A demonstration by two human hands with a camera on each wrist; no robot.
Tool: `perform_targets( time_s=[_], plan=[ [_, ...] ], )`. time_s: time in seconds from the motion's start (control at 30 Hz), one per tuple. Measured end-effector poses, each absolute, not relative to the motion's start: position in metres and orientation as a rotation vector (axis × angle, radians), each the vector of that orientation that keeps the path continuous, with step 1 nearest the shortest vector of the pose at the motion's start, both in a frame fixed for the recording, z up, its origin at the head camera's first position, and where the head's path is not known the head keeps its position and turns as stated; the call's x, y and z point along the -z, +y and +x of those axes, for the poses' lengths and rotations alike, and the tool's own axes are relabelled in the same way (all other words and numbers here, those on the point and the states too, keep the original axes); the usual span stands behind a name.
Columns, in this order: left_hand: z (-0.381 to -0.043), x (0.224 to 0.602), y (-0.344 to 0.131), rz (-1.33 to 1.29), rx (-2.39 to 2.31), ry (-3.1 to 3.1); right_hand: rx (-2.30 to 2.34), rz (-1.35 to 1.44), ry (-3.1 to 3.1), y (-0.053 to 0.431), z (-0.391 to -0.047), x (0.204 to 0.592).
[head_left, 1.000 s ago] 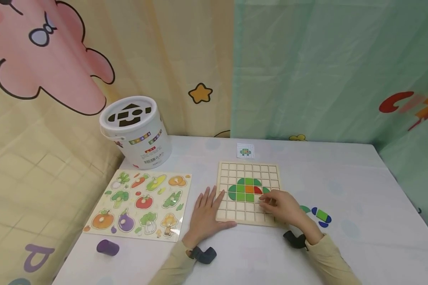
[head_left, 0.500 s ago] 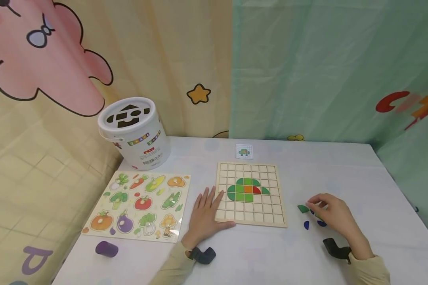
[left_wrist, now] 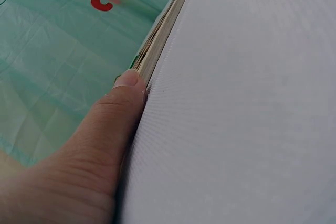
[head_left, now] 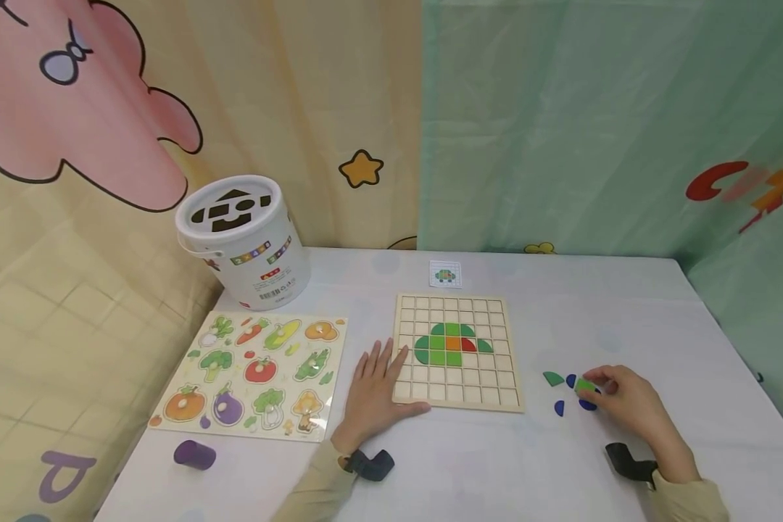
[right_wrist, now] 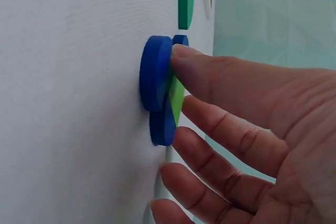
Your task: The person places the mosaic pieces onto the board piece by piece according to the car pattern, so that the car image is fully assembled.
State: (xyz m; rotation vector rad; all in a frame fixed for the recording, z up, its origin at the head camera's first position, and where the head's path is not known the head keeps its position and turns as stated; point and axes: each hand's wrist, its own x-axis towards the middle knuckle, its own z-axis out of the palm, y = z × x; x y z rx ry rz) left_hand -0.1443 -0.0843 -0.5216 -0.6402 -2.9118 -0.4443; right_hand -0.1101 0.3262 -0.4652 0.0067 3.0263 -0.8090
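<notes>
My left hand [head_left: 373, 395] lies spread, with its fingers and thumb at the left and front edges of the wooden grid board [head_left: 489, 392]. In the left wrist view, the thumb [left_wrist: 105, 114] presses along the board's side. Green, orange and red tiles [head_left: 452, 344] make a car-like shape in the grid. To the right of the board, my right hand [head_left: 629, 402] pinches a light green square tile [head_left: 585, 386] between thumb and fingers. Blue half-round tiles [right_wrist: 156, 74] lie close around it, and the right wrist view shows them under the thumb. A dark green quarter-round tile [head_left: 552, 378] lies beside them.
A small picture card [head_left: 445, 275] lies behind the board. On the left are a vegetable puzzle board [head_left: 280, 406], a purple cylinder [head_left: 194, 454] and a white lidded bucket [head_left: 244, 246]. Curtains hang behind the table.
My right hand has left the board and moved right to the loose tiles, where it now pinches the light green square. One blue half-round has shifted left. The left hand stays put.
</notes>
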Motion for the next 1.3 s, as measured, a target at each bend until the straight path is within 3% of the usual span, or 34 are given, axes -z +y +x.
perform_targets(
  time_s=[0.97, 1.3],
  plan=[
    [-0.146, 0.527, -0.084, -0.610, 0.415, -2.963, 0.908, 0.042, 3.163, 0.324, -0.124, 0.467],
    [-0.146, 0.527, -0.085, -0.616, 0.419, -2.952, 0.945, -0.018, 3.274, 0.296, -0.129, 0.460]
  ],
)
